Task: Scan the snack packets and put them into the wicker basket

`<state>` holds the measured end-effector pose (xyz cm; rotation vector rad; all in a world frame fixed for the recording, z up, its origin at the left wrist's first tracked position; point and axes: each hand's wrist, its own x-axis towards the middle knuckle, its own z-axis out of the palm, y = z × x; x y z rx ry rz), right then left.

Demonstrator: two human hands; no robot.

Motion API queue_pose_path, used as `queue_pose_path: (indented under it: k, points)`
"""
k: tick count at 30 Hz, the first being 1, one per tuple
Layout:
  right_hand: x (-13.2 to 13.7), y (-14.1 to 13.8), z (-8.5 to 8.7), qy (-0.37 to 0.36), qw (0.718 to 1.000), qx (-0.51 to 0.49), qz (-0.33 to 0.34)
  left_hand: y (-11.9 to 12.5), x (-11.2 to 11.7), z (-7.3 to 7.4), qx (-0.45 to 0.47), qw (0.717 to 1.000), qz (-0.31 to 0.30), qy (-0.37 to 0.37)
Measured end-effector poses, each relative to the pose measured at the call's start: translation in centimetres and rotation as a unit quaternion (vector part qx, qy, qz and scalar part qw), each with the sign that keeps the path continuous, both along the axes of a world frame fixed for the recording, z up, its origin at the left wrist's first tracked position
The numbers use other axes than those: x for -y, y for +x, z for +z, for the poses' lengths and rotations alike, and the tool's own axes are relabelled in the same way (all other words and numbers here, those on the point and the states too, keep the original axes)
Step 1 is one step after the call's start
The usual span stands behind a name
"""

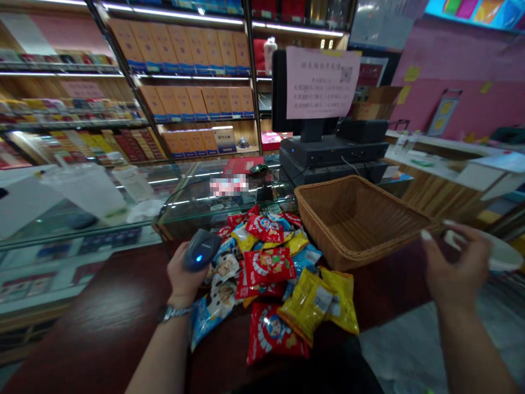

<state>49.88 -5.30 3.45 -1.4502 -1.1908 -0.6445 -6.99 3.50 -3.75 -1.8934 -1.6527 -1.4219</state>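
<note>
My left hand point(182, 276) is wrapped round a dark barcode scanner point(202, 250) with a lit blue light, at the left side of the snack heap. Red snack bags point(268, 266), yellow snack bags point(307, 302) and blue-and-white snack bags point(221, 290) lie piled on the dark red counter. To the right, my right hand point(459, 268) is held near the corner of a brown wicker basket point(328, 243), thumb and fingers spread, with nothing seen between them. The basket's visible inside is bare woven brown. Whether my fingers touch its rim I cannot tell.
Behind the heap is a glass counter point(188, 205) with a computer mouse point(259, 169). A monitor point(280, 93) bearing a paper sign stands on a black cash register base point(332, 156). White plastic bags point(84, 189) are at the left. Boxed goods point(176, 46) fill the shelves behind.
</note>
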Motion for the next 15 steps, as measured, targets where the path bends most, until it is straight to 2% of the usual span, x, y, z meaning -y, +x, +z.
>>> queue_pose_path:
  k: [1, 2, 3, 4, 6, 9, 11, 12, 13, 15]
  points:
    - [1.9, -2.2, -0.5, -0.064, 0.993, 0.036, 0.097, 0.1, 0.0, 0.1, 0.0, 1.0, 0.001, 0.001]
    - [3.5, -4.5, -1.2, -0.153, 0.958, 0.098, 0.222, 0.1, 0.0, 0.1, 0.001, 1.0, 0.002, 0.002]
    - [4.9, -6.6, -2.2, -0.239, 0.909, 0.167, 0.297, 0.2, 0.0, 0.2, 0.002, 1.0, 0.002, 0.002]
    - [5.8, -8.6, -3.3, -0.298, 0.877, 0.212, 0.313, 0.3, 0.0, 0.3, 0.002, 1.0, 0.002, 0.0]
    - [6.6, -11.5, -5.8, -0.357, 0.823, 0.262, 0.354, 0.6, 0.1, 0.5, 0.003, 1.0, -0.001, -0.004]
    - [5.7, -14.2, -9.0, -0.427, 0.776, 0.255, 0.388, 1.1, 0.4, 0.9, 0.005, 1.0, -0.007, -0.011]
    - [4.6, -15.8, -10.2, -0.471, 0.753, 0.238, 0.393, 1.3, 0.5, 1.0, 0.009, 1.0, -0.008, -0.01]
    - [4.0, -16.8, -10.5, -0.483, 0.751, 0.23, 0.388, 1.3, 0.6, 1.1, 0.011, 1.0, -0.008, -0.008]
    - [3.4, -17.8, -10.6, -0.487, 0.757, 0.221, 0.376, 1.4, 0.6, 1.2, 0.013, 1.0, -0.009, -0.007]
    - [2.2, -20.0, -10.7, -0.469, 0.788, 0.203, 0.342, 1.5, 0.8, 1.3, 0.015, 1.0, -0.013, -0.007]
